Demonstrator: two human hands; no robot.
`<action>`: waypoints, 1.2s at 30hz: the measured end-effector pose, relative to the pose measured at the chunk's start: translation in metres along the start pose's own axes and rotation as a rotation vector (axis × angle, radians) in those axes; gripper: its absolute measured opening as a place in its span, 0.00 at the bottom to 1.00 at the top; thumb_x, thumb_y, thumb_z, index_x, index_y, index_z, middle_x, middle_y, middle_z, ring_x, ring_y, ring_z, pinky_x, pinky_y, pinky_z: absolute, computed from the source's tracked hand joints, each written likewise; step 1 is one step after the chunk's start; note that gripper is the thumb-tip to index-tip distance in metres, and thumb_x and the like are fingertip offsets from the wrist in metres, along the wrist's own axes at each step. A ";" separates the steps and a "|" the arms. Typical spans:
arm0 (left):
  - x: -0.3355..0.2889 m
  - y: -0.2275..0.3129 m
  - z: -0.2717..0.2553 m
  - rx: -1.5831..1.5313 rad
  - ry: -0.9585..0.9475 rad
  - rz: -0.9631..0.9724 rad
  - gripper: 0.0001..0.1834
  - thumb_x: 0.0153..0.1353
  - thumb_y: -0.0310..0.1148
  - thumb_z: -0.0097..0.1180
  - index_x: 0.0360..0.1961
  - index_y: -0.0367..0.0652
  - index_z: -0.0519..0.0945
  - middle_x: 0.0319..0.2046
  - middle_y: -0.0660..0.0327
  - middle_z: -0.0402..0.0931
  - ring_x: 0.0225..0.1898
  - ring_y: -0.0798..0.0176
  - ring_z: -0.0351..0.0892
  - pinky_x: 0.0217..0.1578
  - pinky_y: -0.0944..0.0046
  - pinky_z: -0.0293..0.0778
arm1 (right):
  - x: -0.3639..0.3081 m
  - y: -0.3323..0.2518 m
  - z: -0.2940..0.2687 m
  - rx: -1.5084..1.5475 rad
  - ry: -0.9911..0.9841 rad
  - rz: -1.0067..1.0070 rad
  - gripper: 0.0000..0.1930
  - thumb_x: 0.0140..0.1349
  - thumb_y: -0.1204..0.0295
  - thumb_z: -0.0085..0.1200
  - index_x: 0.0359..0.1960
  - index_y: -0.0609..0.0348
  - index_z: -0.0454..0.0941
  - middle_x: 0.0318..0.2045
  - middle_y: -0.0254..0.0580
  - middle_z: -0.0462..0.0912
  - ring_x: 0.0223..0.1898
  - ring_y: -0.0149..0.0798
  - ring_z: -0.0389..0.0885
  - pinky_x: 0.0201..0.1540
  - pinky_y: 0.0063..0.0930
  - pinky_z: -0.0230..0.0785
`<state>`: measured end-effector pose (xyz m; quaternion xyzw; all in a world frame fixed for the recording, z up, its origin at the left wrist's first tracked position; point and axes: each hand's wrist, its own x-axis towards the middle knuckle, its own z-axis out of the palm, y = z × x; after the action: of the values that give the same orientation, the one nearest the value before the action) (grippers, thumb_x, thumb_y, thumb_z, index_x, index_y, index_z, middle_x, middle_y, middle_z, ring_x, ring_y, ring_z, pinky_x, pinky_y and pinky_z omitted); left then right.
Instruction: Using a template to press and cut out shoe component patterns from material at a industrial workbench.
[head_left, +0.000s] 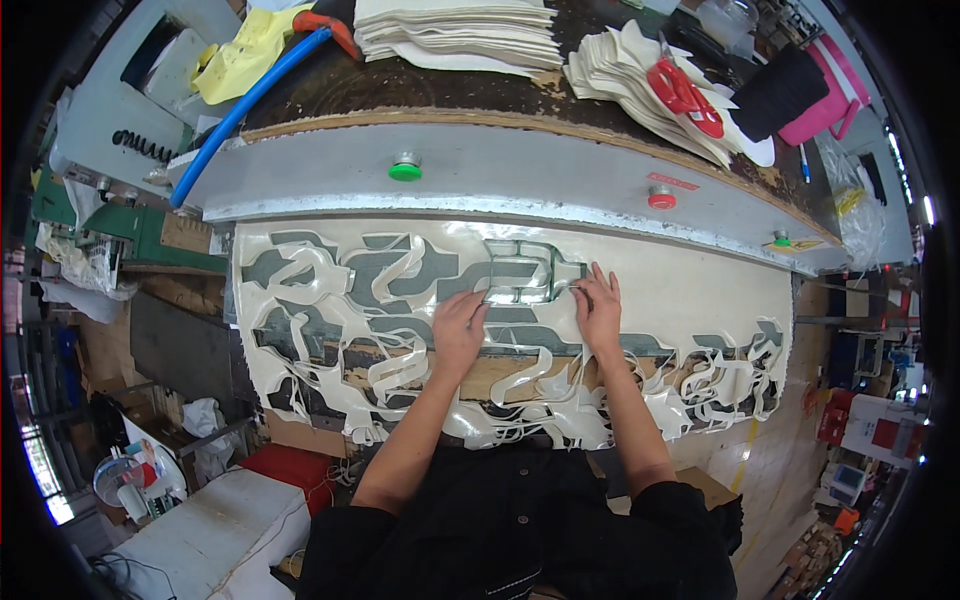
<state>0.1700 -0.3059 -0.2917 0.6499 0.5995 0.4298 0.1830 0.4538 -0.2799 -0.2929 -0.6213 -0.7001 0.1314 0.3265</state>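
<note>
Left hand (460,325) grips near-left corner of green-edged metal frame (551,272), right hand (598,305) its right end — likely spread for steady control. Frame lies on cream sheet (680,285), right by cut-out gaps (435,266) — presumably to waste little material. Grey beam (540,165) beyond.

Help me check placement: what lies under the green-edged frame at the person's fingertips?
Through its openings, cream sheet and a gray-green patch show. Whatever lies directly beneath the frame's bars is covered.
</note>
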 end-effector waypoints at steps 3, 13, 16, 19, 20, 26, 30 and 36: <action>0.001 0.000 0.000 0.013 -0.009 0.011 0.13 0.62 0.28 0.71 0.49 0.42 0.91 0.46 0.51 0.89 0.51 0.48 0.87 0.55 0.53 0.78 | 0.002 -0.001 -0.001 0.017 0.013 -0.002 0.05 0.67 0.77 0.63 0.43 0.57 0.87 0.54 0.52 0.89 0.71 0.54 0.77 0.79 0.59 0.54; 0.058 0.002 -0.053 -0.115 0.130 -0.099 0.19 0.68 0.29 0.68 0.59 0.37 0.85 0.47 0.54 0.89 0.47 0.59 0.88 0.53 0.60 0.80 | -0.030 -0.056 -0.043 0.175 0.043 0.010 0.16 0.63 0.70 0.69 0.51 0.56 0.85 0.55 0.49 0.87 0.61 0.57 0.81 0.68 0.50 0.69; 0.112 0.016 -0.084 -0.335 0.241 -0.237 0.15 0.70 0.31 0.67 0.54 0.36 0.86 0.39 0.58 0.88 0.39 0.68 0.85 0.46 0.65 0.80 | -0.089 -0.062 -0.049 0.210 -0.319 0.051 0.17 0.61 0.65 0.72 0.50 0.54 0.88 0.52 0.46 0.86 0.59 0.51 0.80 0.63 0.48 0.72; 0.135 0.024 -0.106 -0.352 0.177 -0.177 0.11 0.71 0.32 0.67 0.48 0.36 0.87 0.35 0.60 0.88 0.34 0.72 0.83 0.40 0.68 0.79 | -0.111 -0.090 -0.063 0.072 -0.613 -0.127 0.17 0.60 0.62 0.73 0.49 0.54 0.89 0.44 0.45 0.84 0.54 0.51 0.81 0.60 0.45 0.72; 0.134 0.031 -0.105 -0.277 0.129 -0.185 0.09 0.70 0.32 0.69 0.42 0.36 0.88 0.32 0.62 0.88 0.33 0.73 0.83 0.39 0.68 0.79 | -0.110 -0.089 -0.062 0.072 -0.606 -0.121 0.17 0.60 0.62 0.73 0.49 0.54 0.89 0.44 0.45 0.84 0.54 0.51 0.81 0.60 0.45 0.72; 0.053 0.064 -0.065 -0.136 -0.558 -0.107 0.10 0.67 0.35 0.70 0.39 0.38 0.90 0.28 0.58 0.88 0.26 0.65 0.85 0.32 0.64 0.80 | -0.097 -0.079 -0.053 0.117 -0.472 -0.105 0.20 0.57 0.61 0.74 0.50 0.53 0.89 0.42 0.43 0.82 0.51 0.51 0.80 0.59 0.45 0.70; 0.024 0.062 -0.048 -0.165 -0.564 -0.163 0.11 0.67 0.37 0.70 0.41 0.39 0.91 0.28 0.54 0.89 0.28 0.58 0.89 0.33 0.59 0.82 | -0.100 -0.084 -0.056 0.136 -0.480 -0.073 0.22 0.55 0.59 0.76 0.49 0.54 0.89 0.41 0.42 0.81 0.50 0.50 0.80 0.59 0.44 0.70; 0.029 0.026 -0.053 -0.149 -0.273 -0.152 0.10 0.67 0.31 0.67 0.46 0.39 0.90 0.37 0.50 0.90 0.34 0.51 0.90 0.38 0.58 0.84 | -0.094 -0.080 -0.071 0.186 -0.726 -0.179 0.22 0.56 0.54 0.75 0.47 0.55 0.91 0.38 0.43 0.83 0.48 0.50 0.83 0.59 0.45 0.72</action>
<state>0.1424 -0.2992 -0.2321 0.6396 0.5832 0.3657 0.3422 0.4363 -0.4011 -0.2205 -0.4385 -0.8067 0.3768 0.1227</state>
